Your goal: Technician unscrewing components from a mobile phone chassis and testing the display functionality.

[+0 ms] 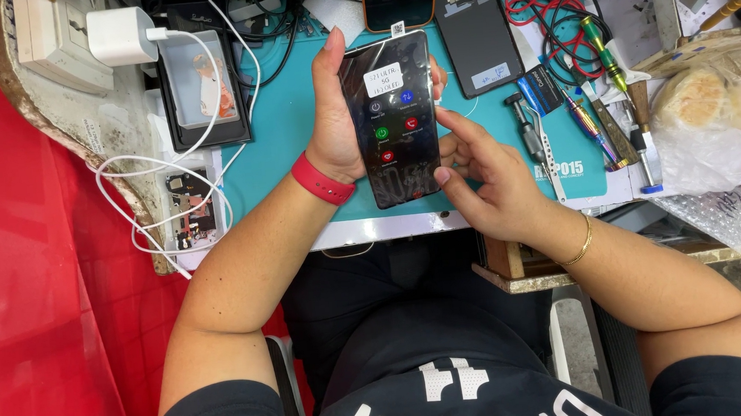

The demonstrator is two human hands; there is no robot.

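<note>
While your left hand point(337, 124) clamped around a black phone point(392, 117) from its nine o'clock edge, thumb up along the side, you kept the lit screen facing you above the teal mat point(284, 132) on the worktop point(389, 229). Your right hand point(484, 175) touched the phone's three o'clock edge, fingers loosely curled, thumb at its lower corner. A second phone point(473, 35) lay at one o'clock, screwdrivers point(604, 99) at three o'clock, a white charger cable point(163, 186) at nine o'clock.
</note>
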